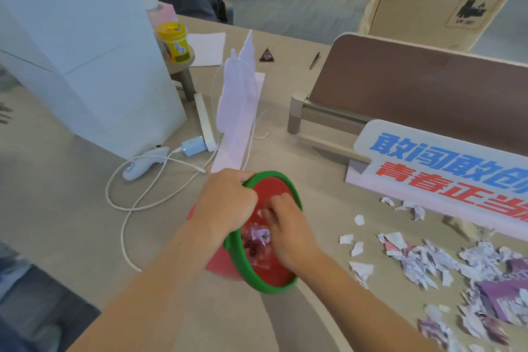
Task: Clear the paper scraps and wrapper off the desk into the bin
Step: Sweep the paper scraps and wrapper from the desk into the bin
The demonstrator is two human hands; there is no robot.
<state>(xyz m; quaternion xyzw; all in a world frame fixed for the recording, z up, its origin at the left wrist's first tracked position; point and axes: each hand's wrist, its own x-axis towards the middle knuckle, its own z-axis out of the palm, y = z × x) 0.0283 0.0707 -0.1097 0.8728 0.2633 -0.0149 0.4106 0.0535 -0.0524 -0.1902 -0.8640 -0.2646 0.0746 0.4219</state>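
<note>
A red bin with a green rim (281, 288) is tipped toward me at the desk's middle. My left hand (225, 203) grips its far-left rim. My right hand (288, 231) is inside the bin's mouth, fingers spread over scraps (258, 237) and a reddish wrapper piece lying in it; whether it still holds anything is blurred. A large heap of torn white and purple paper scraps (457, 271) covers the desk to the right, reaching the lower right corner.
A sign board with blue and red characters (445, 168) stands behind the scraps. White cables, a charger (194, 146) and a white controller (143, 164) lie left of the bin. A yellow jar (173, 41), a small dark triangular packet (267, 55) and a brown divider (414, 88) sit farther back.
</note>
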